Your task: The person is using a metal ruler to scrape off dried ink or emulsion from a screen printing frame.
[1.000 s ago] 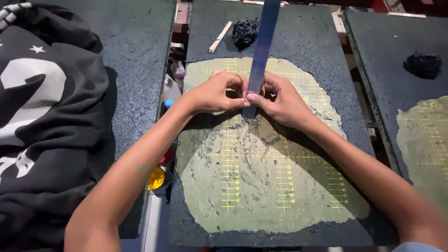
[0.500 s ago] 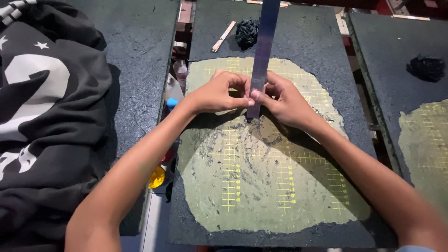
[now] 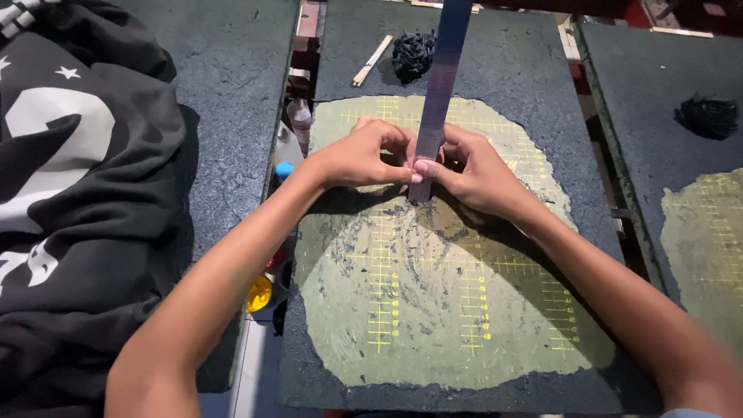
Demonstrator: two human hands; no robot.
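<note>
A long flat ruler-like strip (image 3: 441,70) stands on end on the dark printing board (image 3: 534,70), its lower end touching the worn yellow-green patch (image 3: 433,310) marked with yellow grid lines. My left hand (image 3: 364,155) and my right hand (image 3: 476,170) pinch the strip's lower end from both sides, fingertips meeting at its base. The strip runs up and out of the top of the view.
A black garment with white print (image 3: 70,201) lies on the board at the left. A black rag (image 3: 412,53) and a wooden stick (image 3: 372,59) lie at the far end. Bottles (image 3: 298,116) and a yellow cap (image 3: 259,294) sit in the gap between boards. Another board with a rag (image 3: 708,116) stands at the right.
Both hands have kept their grip on the strip's lower end; hands and strip have barely shifted on the patch.
</note>
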